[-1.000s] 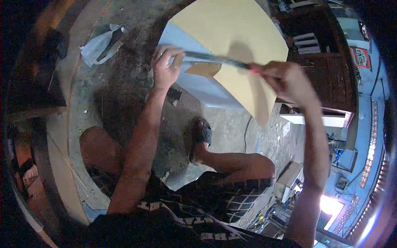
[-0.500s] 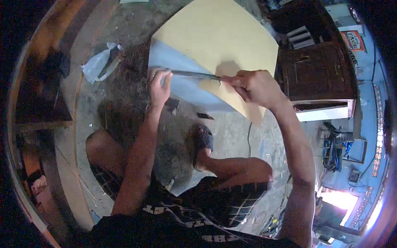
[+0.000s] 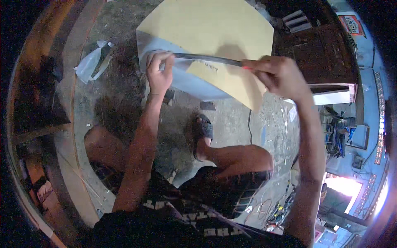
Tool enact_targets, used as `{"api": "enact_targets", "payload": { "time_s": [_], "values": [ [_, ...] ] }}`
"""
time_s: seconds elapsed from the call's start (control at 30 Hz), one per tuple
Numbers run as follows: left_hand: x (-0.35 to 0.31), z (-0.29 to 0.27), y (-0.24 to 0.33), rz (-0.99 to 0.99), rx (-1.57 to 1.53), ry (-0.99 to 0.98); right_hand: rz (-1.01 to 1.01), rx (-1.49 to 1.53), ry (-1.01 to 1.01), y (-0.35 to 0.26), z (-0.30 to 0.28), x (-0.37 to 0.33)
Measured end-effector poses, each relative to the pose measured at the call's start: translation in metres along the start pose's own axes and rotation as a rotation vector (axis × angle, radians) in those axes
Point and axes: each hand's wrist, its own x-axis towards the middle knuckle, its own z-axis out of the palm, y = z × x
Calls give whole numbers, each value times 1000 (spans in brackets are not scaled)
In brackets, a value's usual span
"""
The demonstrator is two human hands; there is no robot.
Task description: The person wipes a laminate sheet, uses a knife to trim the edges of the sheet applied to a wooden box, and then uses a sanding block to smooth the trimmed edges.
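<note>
A long, narrow dark strip (image 3: 206, 58) stretches between my two hands, bowing slightly over a large pale-yellow panel (image 3: 198, 25). My left hand (image 3: 160, 71) pinches its left end between thumb and fingers, by the panel's blue-grey side (image 3: 198, 84). The other end is in the closed fingers of my right hand (image 3: 281, 74), above the right part of the panel. A small red spot shows at the right fingertips; what it belongs to I cannot make out. Small dark marks lie on the yellow face just under the strip.
A clear plastic bag (image 3: 89, 64) lies on the concrete floor at left. At right stands a dark wooden cabinet (image 3: 318, 62). A dark cable (image 3: 250, 128) runs from under the panel. My sandalled foot (image 3: 202, 127) rests before it, and tools clutter the lower right (image 3: 279, 211).
My right hand has moved right and slightly up, and a longer length of the dark strip now shows between the hands. In the picture the panel sits a little higher and further left.
</note>
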Motion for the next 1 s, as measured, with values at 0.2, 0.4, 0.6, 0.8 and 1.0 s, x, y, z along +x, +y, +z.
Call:
{"api": "enact_targets", "payload": {
  "time_s": [0.2,0.4,0.6,0.8,1.0],
  "values": [
    [-21,1,1,-7,35,-96,40,-119,-37,13,36,-25],
    [-20,5,-2,-122,-70,-49,21,-90,46,10,23,-24],
    [-38,13,1,26,36,-154,8,-27,-17,18,28,-39],
    [-20,29,22,-25,-2,-147,47,-4,45,15,4,-56],
    [-35,16,-4,8,-10,-236,0,-103,27,25,45,-58]
  ]
}}
